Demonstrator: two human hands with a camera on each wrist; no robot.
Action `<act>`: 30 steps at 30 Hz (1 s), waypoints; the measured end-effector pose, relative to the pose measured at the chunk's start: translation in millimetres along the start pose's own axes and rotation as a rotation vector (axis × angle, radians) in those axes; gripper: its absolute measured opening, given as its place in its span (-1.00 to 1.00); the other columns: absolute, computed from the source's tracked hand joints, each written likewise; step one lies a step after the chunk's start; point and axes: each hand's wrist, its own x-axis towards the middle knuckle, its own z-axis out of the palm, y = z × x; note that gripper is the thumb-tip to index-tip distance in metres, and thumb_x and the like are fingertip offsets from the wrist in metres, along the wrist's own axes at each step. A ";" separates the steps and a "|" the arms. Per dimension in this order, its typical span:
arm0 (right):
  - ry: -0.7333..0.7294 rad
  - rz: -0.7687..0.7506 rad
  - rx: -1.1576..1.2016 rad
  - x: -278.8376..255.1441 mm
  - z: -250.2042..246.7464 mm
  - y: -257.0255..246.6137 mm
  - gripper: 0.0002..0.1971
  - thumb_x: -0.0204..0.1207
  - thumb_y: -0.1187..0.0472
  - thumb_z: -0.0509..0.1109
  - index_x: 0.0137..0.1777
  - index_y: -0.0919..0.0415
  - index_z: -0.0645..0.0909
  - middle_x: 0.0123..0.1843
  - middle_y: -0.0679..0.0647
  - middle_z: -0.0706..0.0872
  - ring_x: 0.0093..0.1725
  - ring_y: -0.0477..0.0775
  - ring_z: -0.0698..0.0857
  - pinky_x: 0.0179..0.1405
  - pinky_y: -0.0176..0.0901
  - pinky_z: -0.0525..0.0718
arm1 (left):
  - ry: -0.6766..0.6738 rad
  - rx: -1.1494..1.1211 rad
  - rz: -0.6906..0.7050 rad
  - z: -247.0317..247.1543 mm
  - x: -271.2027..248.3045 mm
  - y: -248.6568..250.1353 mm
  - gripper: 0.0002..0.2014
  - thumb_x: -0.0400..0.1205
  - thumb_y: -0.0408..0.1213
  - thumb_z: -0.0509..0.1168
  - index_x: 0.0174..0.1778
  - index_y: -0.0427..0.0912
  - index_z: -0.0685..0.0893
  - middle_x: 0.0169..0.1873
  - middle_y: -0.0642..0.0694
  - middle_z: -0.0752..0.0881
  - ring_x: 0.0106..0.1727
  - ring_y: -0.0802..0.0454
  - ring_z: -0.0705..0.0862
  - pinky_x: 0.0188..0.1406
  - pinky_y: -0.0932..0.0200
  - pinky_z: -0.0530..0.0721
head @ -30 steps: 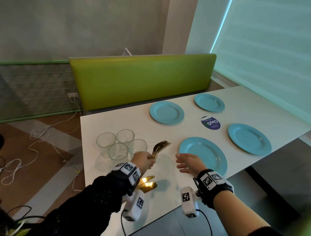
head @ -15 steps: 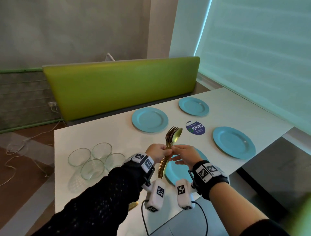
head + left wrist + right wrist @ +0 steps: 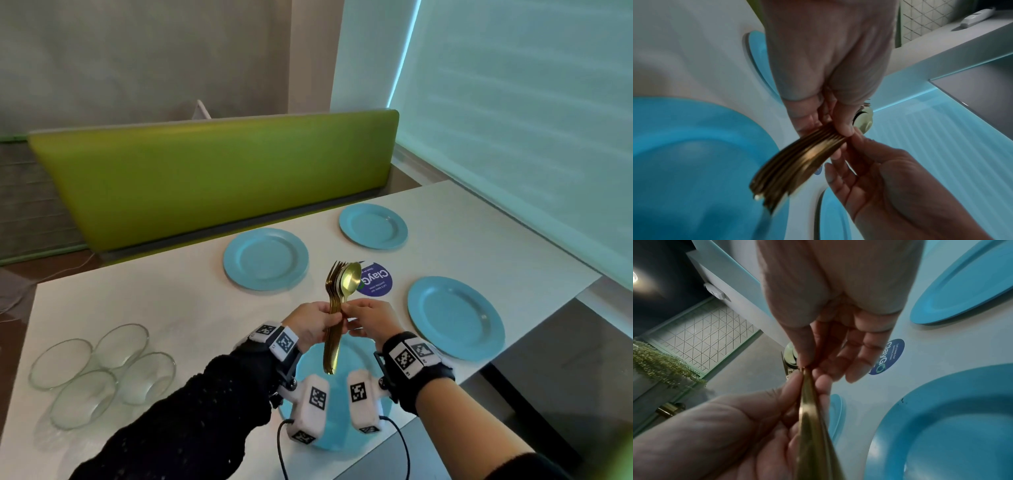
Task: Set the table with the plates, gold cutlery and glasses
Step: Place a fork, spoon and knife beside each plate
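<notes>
Over table (image 3: 171,308): L hand (image 3: 313,325) grips gold cutlery (image 3: 337,308), R hand (image 3: 371,317) pinching it.

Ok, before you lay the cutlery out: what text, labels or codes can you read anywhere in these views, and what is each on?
"ClayGO": on the round blue sticker stuck to the table, between the plates.
Smaller white lines on that sticker: in the right wrist view they seem to read "Let's keep our ... clean"; too small to be sure.
Black-and-white square code markers on the wristbands and wrist cameras: patterns only, no readable words.
Nothing readable on the plates, glasses or gold cutlery.
</notes>
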 end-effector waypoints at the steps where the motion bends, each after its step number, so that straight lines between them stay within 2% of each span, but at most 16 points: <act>1: -0.004 0.002 -0.004 3.6 -2.9 0.8 -0.87 0.56 0.32 0.36 -0.23 0.25 0.66 -0.37 0.10 0.72 -0.53 -0.08 0.65 -0.42 -0.28 0.62 | 0.008 -0.016 -0.009 2.2 3.2 -0.1 -0.83 0.68 -0.50 0.16 -0.16 -0.25 0.60 -0.38 -0.15 0.70 -0.40 0.11 0.73 -0.47 0.32 0.68; 4: -0.015 0.005 -0.024 9.2 -8.3 3.9 -0.84 0.57 0.32 0.35 -0.25 0.23 0.64 -0.35 0.10 0.72 -0.41 -0.01 0.67 -0.36 -0.25 0.64 | 0.019 -0.057 -0.038 6.6 10.6 -1.4 -0.85 0.69 -0.47 0.16 -0.14 -0.26 0.61 -0.27 -0.19 0.70 -0.23 -0.01 0.71 -0.17 0.17 0.70; 5: -0.020 0.005 -0.027 10.3 -10.1 5.3 -0.84 0.57 0.31 0.34 -0.25 0.22 0.64 -0.34 0.09 0.72 -0.39 -0.01 0.68 -0.34 -0.24 0.64 | 0.016 -0.066 -0.043 7.6 12.1 -1.7 -0.85 0.69 -0.47 0.16 -0.13 -0.26 0.61 -0.25 -0.19 0.69 -0.21 -0.02 0.70 -0.14 0.15 0.70; 8: -0.030 0.023 -0.028 14.4 -15.9 8.5 -0.84 0.57 0.30 0.36 -0.25 0.21 0.64 -0.33 0.08 0.72 -0.37 0.00 0.68 -0.33 -0.23 0.65 | 0.021 -0.111 -0.058 9.7 15.4 -2.3 -0.86 0.69 -0.48 0.14 -0.12 -0.27 0.58 -0.29 -0.15 0.66 -0.29 0.02 0.65 -0.28 0.24 0.71; 12: 0.010 0.030 -0.067 15.0 -27.4 12.8 -0.84 0.56 0.27 0.38 -0.27 0.19 0.61 -0.33 0.07 0.69 -0.39 -0.01 0.66 -0.32 -0.24 0.67 | 0.077 -0.132 -0.071 4.2 17.7 -3.3 -0.88 0.69 -0.48 0.15 -0.13 -0.29 0.55 -0.30 -0.16 0.64 -0.29 0.00 0.64 -0.18 0.18 0.67; 16: 0.076 0.078 -0.146 12.2 -44.4 21.5 -0.78 0.56 0.29 0.38 -0.33 0.18 0.58 -0.37 0.05 0.66 -0.43 -0.02 0.63 -0.36 -0.24 0.66 | 0.098 -0.143 -0.049 -8.4 20.9 -1.4 -0.87 0.70 -0.47 0.15 -0.16 -0.28 0.52 -0.31 -0.16 0.61 -0.31 0.00 0.62 -0.25 0.21 0.66; 22: 0.145 0.138 -0.204 9.3 -63.1 37.2 -0.81 0.56 0.31 0.38 -0.29 0.19 0.57 -0.36 0.06 0.64 -0.41 -0.02 0.60 -0.39 -0.25 0.62 | 0.099 -0.158 -0.009 -9.7 22.2 1.0 -0.85 0.69 -0.48 0.16 -0.19 -0.28 0.53 -0.30 -0.14 0.59 -0.30 0.01 0.63 -0.53 0.35 0.70; 25: 0.159 0.171 -0.241 9.9 -69.6 45.1 -0.87 0.55 0.30 0.39 -0.24 0.21 0.60 -0.35 0.06 0.64 -0.40 -0.03 0.60 -0.40 -0.27 0.62 | 0.101 -0.144 -0.016 -8.8 25.7 0.6 -0.85 0.69 -0.48 0.17 -0.19 -0.28 0.55 -0.30 -0.14 0.59 -0.29 0.01 0.63 -0.46 0.31 0.71; 27: 0.163 0.187 -0.281 15.7 -74.7 50.0 -0.90 0.54 0.28 0.40 -0.21 0.21 0.61 -0.34 0.06 0.65 -0.38 -0.02 0.61 -0.40 -0.26 0.62 | 0.097 -0.148 -0.012 -6.9 29.5 2.9 -0.84 0.69 -0.49 0.17 -0.19 -0.29 0.56 -0.31 -0.15 0.59 -0.29 0.00 0.63 -0.30 0.24 0.70; 30: 0.156 0.212 -0.358 28.2 -81.2 57.1 -0.86 0.53 0.26 0.41 -0.27 0.16 0.62 -0.29 0.08 0.68 -0.34 0.02 0.62 -0.37 -0.23 0.63 | 0.114 -0.148 -0.001 -4.1 35.5 9.7 -0.84 0.68 -0.50 0.17 -0.20 -0.28 0.56 -0.31 -0.15 0.60 -0.29 0.01 0.63 -0.22 0.22 0.67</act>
